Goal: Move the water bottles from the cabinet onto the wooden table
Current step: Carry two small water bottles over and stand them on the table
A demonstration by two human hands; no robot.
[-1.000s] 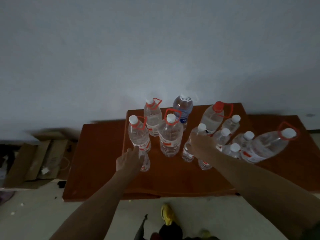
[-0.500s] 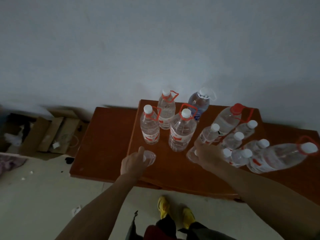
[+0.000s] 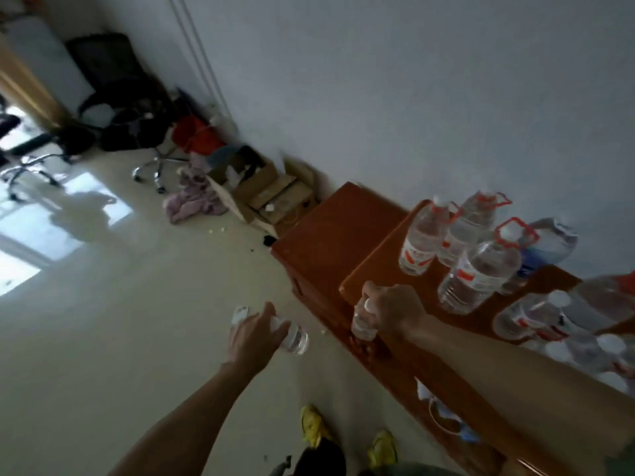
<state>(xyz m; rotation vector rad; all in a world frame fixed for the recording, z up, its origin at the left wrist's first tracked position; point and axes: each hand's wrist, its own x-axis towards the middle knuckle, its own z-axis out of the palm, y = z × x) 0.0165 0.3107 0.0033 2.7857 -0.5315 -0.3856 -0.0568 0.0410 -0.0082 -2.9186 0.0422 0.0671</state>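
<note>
Left hand grasps a small bottle over the pale floor, off the cabinet. Right hand grips a second small bottle at the cabinet's front edge. Large bottles stand near the back edge, by the white wall. The bottles at far right are blurred and cut off.

Both forearms are bare from the bottom of the frame to the wrists, as are the left hand at lower centre and the right hand just right of centre. The edge of a dull green fabric sleeve shows in the lower right corner. At bottom centre are bright yellow shoes, with a dark leg garment between them. A strip of grey-green clothing runs along the bottom edge.
</note>
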